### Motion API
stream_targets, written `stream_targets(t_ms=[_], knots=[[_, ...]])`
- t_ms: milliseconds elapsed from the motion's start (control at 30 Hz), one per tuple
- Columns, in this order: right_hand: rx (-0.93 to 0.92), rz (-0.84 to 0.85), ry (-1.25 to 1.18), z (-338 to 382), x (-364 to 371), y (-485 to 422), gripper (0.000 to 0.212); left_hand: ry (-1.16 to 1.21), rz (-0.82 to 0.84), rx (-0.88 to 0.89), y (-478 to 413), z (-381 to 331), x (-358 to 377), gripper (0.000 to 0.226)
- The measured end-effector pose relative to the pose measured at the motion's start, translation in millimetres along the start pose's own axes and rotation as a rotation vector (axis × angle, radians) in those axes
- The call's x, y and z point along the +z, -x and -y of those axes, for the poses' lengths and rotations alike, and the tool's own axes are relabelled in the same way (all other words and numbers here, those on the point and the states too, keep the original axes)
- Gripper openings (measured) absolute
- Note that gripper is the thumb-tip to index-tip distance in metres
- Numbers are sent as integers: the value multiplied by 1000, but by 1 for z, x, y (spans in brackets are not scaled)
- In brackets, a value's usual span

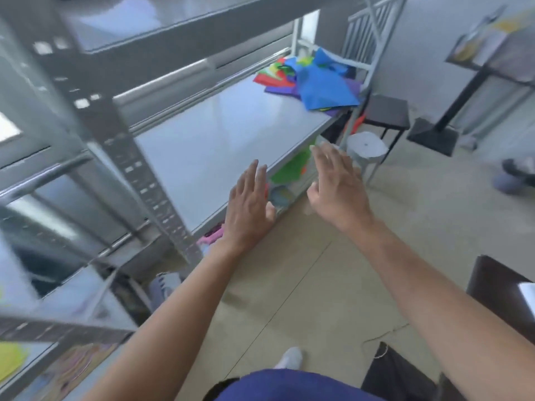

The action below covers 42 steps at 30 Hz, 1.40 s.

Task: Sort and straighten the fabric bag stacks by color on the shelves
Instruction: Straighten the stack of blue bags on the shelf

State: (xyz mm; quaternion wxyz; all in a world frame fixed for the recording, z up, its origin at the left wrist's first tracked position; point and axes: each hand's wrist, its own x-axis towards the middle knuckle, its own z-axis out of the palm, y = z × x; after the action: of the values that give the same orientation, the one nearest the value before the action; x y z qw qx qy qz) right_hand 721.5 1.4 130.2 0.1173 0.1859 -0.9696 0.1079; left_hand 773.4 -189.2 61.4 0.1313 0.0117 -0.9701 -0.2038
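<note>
A: Where are the bags at this moment?

B: Most of them lie in one mixed pile of fabric bags [278,78] at the far end of the middle shelf [225,134], well apart from the person. Red, green, yellow and purple pieces are tangled there. A blue bag [324,88] lies crumpled on top and reaches to the edge of the shelf.

A: And the hands, do they hold something?

B: No. The left hand [249,198] and the right hand [335,180] are both empty, with the fingers straight and only a little spread. They hang in the air near the front edge of the shelf, close to each other, and touch nothing.

A: Why are they held like that?

B: I think the person is reaching toward the pile. The colors look not yet separated, so the sorting seems to be at its beginning, and the long shelf gives room for separate stacks.

A: Are there bags in another place?

B: Yes, a green bag [289,169] shows on the shelf below. Something pink lies lower, but it is too blurred to tell.
</note>
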Motion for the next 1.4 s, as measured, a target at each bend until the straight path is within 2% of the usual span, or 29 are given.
stream_targets(t_ms=[200,333,667,833,967,1100,1200,1300,1400], knots=[[88,53,-27,-114,-1,-89,74,40,56,49,-128,-67,66,77],[114,101,-82,-183,19,-148,72,65,87,-6,-210,-85,112,66],[117,260,-228,-330,97,-369,74,107,101,-166,-466,-68,252,56],[127,341,-301,-385,127,-455,72,233,-26,-231,-560,-41,296,36],[129,414,-337,-428,143,-522,69,287,-66,-454,-621,-30,312,26],[162,529,-415,-452,186,-597,69,308,-48,-734,-660,-15,331,56],[245,628,-558,-461,223,-641,71,287,16,-860,-673,-8,344,74],[291,707,-654,-473,253,-670,70,274,-29,-978,-683,-3,347,64],[228,715,-677,-488,268,-683,65,389,-91,-1171,-688,-8,340,52]])
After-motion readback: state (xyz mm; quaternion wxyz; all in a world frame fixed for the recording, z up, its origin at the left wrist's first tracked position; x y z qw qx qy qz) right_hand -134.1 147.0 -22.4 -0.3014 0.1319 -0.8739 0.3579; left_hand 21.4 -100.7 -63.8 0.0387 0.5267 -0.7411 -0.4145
